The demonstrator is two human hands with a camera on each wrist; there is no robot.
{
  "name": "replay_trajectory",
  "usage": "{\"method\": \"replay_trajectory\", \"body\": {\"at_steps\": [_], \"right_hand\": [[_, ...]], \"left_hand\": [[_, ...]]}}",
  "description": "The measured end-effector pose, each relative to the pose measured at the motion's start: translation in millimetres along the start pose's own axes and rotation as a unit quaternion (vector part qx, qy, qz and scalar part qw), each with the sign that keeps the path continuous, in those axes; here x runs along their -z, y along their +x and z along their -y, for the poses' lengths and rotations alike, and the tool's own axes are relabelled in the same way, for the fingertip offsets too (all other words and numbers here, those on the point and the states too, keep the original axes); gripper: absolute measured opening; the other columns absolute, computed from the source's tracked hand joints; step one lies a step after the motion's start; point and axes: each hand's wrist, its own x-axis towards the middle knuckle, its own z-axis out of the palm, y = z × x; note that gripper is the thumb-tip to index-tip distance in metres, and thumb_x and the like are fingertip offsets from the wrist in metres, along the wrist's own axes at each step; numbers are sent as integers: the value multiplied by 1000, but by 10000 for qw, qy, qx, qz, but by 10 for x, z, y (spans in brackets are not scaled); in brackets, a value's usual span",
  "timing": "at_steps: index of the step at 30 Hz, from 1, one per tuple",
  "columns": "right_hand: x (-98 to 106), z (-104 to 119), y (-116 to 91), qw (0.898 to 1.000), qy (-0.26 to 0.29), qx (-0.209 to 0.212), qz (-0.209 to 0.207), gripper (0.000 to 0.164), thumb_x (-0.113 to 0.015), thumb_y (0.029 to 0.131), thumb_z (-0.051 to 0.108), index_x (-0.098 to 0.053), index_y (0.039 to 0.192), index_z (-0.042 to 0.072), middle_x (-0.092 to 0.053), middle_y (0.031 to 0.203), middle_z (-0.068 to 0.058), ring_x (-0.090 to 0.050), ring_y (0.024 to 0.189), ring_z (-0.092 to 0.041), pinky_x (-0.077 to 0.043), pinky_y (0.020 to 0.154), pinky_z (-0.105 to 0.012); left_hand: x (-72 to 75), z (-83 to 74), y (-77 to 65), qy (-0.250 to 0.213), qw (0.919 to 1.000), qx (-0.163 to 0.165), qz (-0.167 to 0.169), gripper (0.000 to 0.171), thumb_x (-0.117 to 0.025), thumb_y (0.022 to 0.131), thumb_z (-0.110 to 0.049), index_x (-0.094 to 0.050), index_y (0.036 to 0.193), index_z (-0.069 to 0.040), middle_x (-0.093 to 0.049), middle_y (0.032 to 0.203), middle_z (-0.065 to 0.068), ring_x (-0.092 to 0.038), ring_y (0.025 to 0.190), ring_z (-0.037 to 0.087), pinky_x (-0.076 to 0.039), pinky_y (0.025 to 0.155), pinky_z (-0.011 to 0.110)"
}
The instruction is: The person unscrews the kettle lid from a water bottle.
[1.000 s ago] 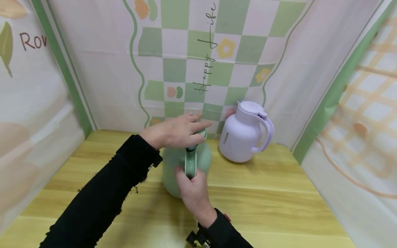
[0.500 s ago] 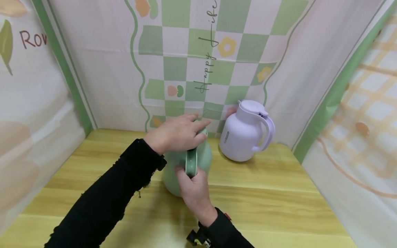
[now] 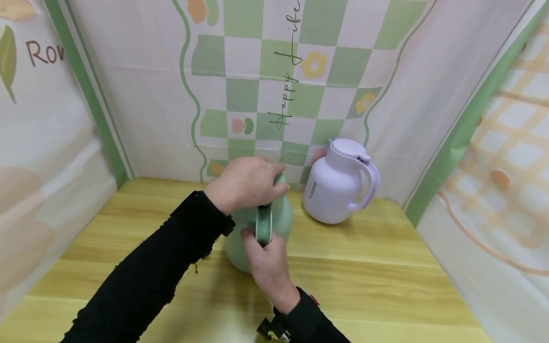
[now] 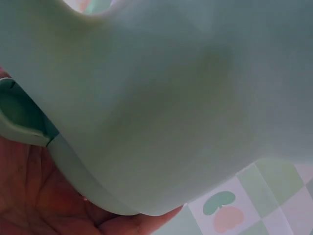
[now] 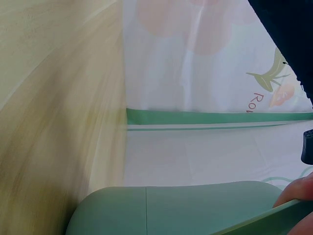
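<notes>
You have the green jug [image 3: 283, 219] in the middle of the head frame, and it stands on the table [image 3: 364, 259]. Your right hand [image 3: 271, 269] is closed around the lower part of its handle [image 3: 263, 226], with the thumb lying along the left side. Your left hand [image 3: 246, 181] grips from above, fingers bent over the lid [image 4: 78, 176]; how firmly it presses, I cannot tell.

I think the main danger is uneven force. If your left hand turns or pulls more strongly than your right hand resists, the jug may rotate, or it may slide, because the table looks smooth. A sideways push towards the right of the frame could bring it against the purple jug [image 3: 330, 197], which is near. Your palm hides the lid top from the head view, so a crooked lid could be missed. The loose threads under your left sleeve [image 3: 141, 267] could perhaps catch on the handle.

About materials: the green body is rounded and matte, probably plastic, with a thin dark seam in the right wrist view. The handle is a narrow band, shinier on its facing side. The purple jug has a similar round belly and a looped handle. The table shows pale yellow wood grain, and the patterned cloth [image 3: 150, 119] behind is softly creased.
</notes>
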Motion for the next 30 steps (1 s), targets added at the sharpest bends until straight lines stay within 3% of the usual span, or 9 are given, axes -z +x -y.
{"method": "replay_trajectory", "body": {"at_steps": [4, 8, 13, 17, 21, 24, 27, 28, 30], "right_hand": [[0, 0, 1, 9999, -101, -79, -53, 48, -55, 107, 11, -34, 63, 11, -30, 50, -2, -26, 43, -12, -27, 49, -27], [5, 2, -4, 9996, -174, -214, -70, 48, -55, 107, 14, -36, 63, 13, -31, 50, -1, -27, 42, -12, -28, 49, -27], [11, 2, -9, 9998, -138, -171, -13, 48, -54, 108, 15, -36, 64, 12, -31, 50, -2, -27, 42, -13, -29, 48, -29], [13, 5, -3, 9999, -116, -36, 6, 47, -54, 108, 13, -36, 64, 11, -31, 50, -3, -27, 42, -13, -29, 48, -29], [13, 12, 3, 10000, -73, 17, -14, 47, -54, 107, 11, -36, 64, 10, -32, 50, -4, -28, 42, -13, -29, 48, -28], [7, 16, 0, 10000, -45, -1, -36, 49, -55, 107, 11, -36, 62, 10, -31, 49, -4, -27, 42, -12, -29, 48, -27], [2, 12, -4, 10000, -70, -27, -31, 50, -55, 107, 12, -34, 61, 11, -30, 49, -3, -25, 42, -12, -27, 49, -27], [1, 11, -4, 9999, -102, -33, -32, 51, -55, 107, 12, -34, 61, 12, -29, 49, -2, -24, 42, -12, -27, 49, -27], [0, 7, -2, 9998, -200, -65, -65, 52, -55, 107, 12, -32, 60, 13, -29, 50, 0, -23, 43, -12, -27, 49, -27]], "left_hand": [[-7, -11, 3, 17, 9995, -29, -316, 32, -56, 103, -38, -75, 115, -15, -59, 73, -1, -56, 66, 15, -44, 55, 31], [-13, -29, 2, 32, 9984, 22, -563, 29, -59, 102, -37, -59, 80, -17, -40, 62, -3, -46, 57, 14, -35, 49, 30], [-25, -55, -7, 11, 9970, 194, -752, 40, -59, 101, -35, -43, 69, -18, -31, 60, -4, -37, 55, 13, -31, 49, 29], [-33, -82, -11, 30, 9958, 341, -850, 44, -59, 101, -36, -38, 67, -18, -28, 60, -4, -34, 54, 14, -30, 49, 30], [-29, -115, -11, 221, 9952, 520, -797, 45, -59, 103, -45, -46, 70, -18, -37, 60, -3, -45, 55, 15, -35, 50, 31], [-11, -124, -9, 336, 9957, 650, -570, 45, -54, 105, -53, -60, 78, -17, -54, 65, 0, -58, 60, 18, -44, 51, 35], [26, -88, -6, 208, 9978, 624, -130, 52, -46, 106, -59, -73, 112, -16, -73, 100, 8, -71, 90, 24, -57, 69, 41], [42, -57, -3, 84, 9985, 537, 36, 55, -43, 107, -60, -71, 127, -17, -73, 118, 11, -70, 107, 27, -58, 82, 44], [76, 28, 8, -313, 9986, 243, 351, 62, -38, 108, -61, -57, 151, -20, -56, 152, 15, -55, 139, 30, -50, 107, 47]]}}
